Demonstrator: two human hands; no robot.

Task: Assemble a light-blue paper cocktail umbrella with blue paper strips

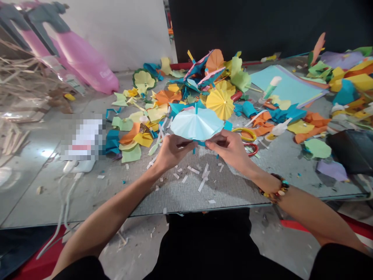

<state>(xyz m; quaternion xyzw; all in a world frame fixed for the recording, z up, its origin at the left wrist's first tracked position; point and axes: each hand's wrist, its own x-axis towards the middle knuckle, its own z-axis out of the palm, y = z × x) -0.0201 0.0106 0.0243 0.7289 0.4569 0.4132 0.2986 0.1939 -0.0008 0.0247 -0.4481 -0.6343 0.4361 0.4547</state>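
A pale blue pleated paper umbrella (196,123) is held up over the table, with a darker blue stick poking out above and below its canopy. My left hand (174,149) pinches it from below on the left side. From the other side my right hand (230,147) grips its underside, thumb and fingers near a blue paper piece (201,142) under the canopy. Part of the fingers on both hands is hidden beneath the canopy. Close beyond my right hand lie scissors with one yellow and one red handle loop (251,149).
Colored paper scraps (132,134) and finished paper umbrellas (221,102) crowd the back. Stacked paper sheets (285,83), a glue stick (271,88) and a small glue bottle (276,131) lie right. Pink spray bottles (87,64) and a phone on a cable (80,165) are left.
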